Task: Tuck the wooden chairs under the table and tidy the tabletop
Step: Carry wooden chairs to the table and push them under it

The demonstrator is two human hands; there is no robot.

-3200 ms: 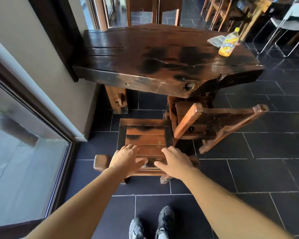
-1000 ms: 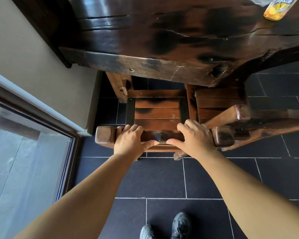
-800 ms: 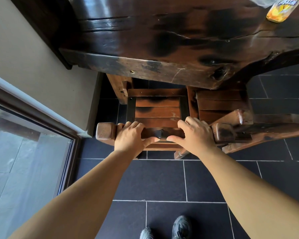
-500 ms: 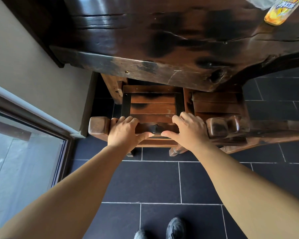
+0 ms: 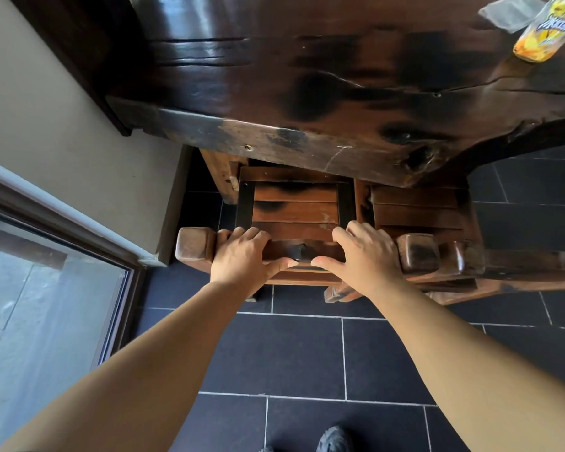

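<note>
A slatted wooden chair [image 5: 295, 207] stands with the front of its seat under the near edge of the dark slab table [image 5: 307, 102]. My left hand [image 5: 242, 252] and my right hand [image 5: 366, 256] both grip its top backrest rail, thumbs on the near side. A second wooden chair [image 5: 418, 210] sits right beside it, seat partly under the table, its backrest post touching the first chair's. A yellow drink bottle [image 5: 542, 31] and a clear crumpled wrapper [image 5: 512, 13] lie on the tabletop at the far right.
A beige wall [image 5: 62, 119] and a glass door with a dark frame [image 5: 46, 288] close off the left side. Dark floor tiles [image 5: 291, 353] stretch below me, with my shoes at the bottom edge. The table leg [image 5: 217, 177] stands left of the chair.
Both hands pushed the left chair forward, so its seat has slid further under the table edge and its backrest now lines up beside the right chair's.
</note>
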